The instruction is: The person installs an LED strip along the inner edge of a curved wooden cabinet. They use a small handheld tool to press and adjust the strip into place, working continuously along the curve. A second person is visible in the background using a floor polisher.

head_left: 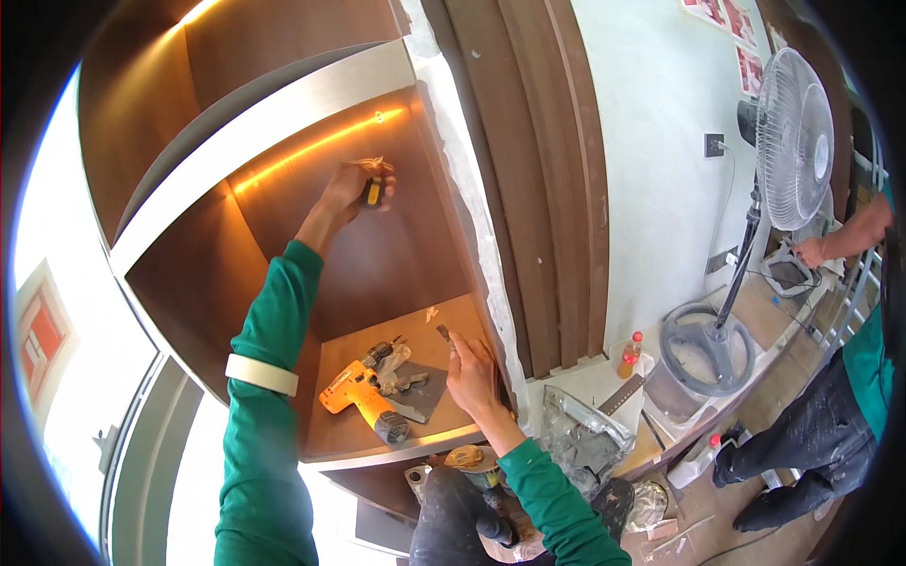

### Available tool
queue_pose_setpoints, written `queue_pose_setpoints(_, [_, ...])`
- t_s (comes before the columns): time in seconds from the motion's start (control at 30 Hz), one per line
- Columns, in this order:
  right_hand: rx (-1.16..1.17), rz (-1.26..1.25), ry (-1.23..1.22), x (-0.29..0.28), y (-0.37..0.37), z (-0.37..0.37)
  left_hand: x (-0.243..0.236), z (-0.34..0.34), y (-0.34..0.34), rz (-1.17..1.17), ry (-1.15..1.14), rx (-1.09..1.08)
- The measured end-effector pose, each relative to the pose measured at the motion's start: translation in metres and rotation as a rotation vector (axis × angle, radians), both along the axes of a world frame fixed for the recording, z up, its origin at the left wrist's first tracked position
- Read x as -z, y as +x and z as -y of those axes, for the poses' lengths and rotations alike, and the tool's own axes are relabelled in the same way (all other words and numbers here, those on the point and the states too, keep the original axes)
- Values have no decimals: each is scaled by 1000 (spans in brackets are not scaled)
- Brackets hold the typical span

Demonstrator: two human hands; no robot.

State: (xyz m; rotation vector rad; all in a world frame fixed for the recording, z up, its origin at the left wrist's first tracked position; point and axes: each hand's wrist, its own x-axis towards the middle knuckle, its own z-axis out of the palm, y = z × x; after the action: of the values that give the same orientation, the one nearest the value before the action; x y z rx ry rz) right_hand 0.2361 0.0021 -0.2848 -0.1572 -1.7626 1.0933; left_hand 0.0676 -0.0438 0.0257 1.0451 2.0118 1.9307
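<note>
Our left hand (350, 185) grips a yellow-black tool (374, 194), our right hand (473, 374) a flat tool (443, 331). The light strip (321, 146) is lit; work appears unfinished.

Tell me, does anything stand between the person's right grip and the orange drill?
Nothing upright that I can see. Only a flat dark sheet and some crumpled scraps lie between the right grip and the orange drill.

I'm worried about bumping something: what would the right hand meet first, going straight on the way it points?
The right hand would probably meet the small pale crumpled scrap first; if held above it, the brown wooden back panel. Depth is unclear.
</note>
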Motion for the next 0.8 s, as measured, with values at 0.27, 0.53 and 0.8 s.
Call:
queue_pose_setpoints(0.27, [-35,172,114,3,-3,-8,-11,-42,-49,193,222,-49])
queue_pose_setpoints(0.53, [97,320,220,10,-11,-7,-9,-60,-45,139,450,61])
queue_pose_setpoints(0.8, [133,266,174,11,-13,-5,-16,-56,-66,-122,252,-279])
